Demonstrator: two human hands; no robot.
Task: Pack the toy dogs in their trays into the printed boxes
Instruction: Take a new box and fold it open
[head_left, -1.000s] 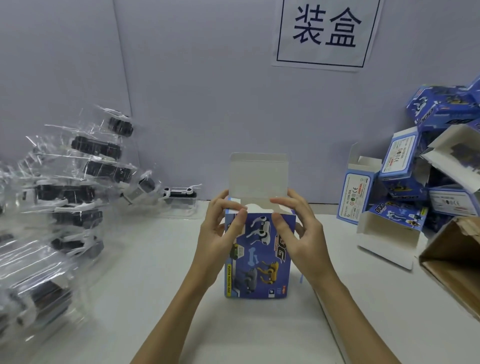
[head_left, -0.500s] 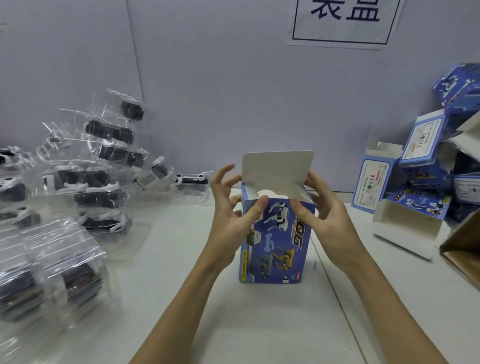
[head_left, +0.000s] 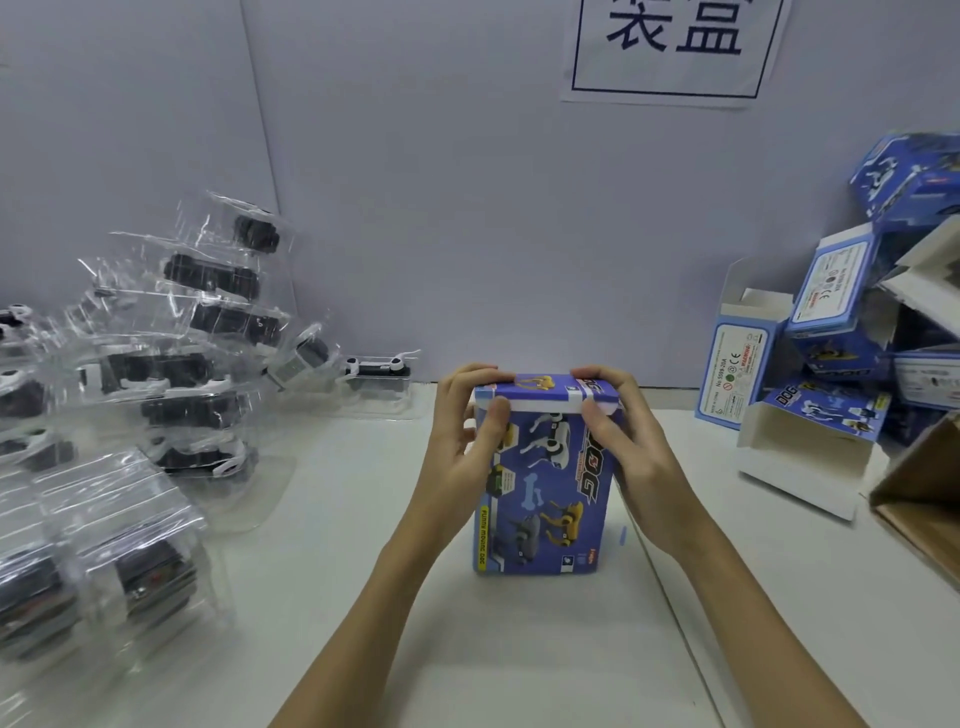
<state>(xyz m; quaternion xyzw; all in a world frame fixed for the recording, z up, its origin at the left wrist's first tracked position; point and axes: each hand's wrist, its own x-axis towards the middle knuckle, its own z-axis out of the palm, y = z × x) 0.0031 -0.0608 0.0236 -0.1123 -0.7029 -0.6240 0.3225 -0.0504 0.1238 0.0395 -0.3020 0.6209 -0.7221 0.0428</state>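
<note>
A blue printed box (head_left: 543, 483) with toy dog pictures stands upright on the white table (head_left: 519, 649) at the centre. Its top flap is folded down over the opening, with a white strip of the flap showing at the front edge. My left hand (head_left: 460, 441) grips the box's upper left corner, thumb on the front face and fingers over the top. My right hand (head_left: 631, 441) grips the upper right corner the same way. What is inside the box is hidden.
Clear plastic trays (head_left: 171, 374) holding black and white toy dogs are piled at the left. One tray (head_left: 376, 371) lies by the wall. Blue printed boxes (head_left: 841, 332), some with open flaps, are heaped at the right beside a brown carton (head_left: 919, 499).
The box's white top flap stood upright and open; it has been folded down over the opening. Both hands moved onto the top corners of the box.
</note>
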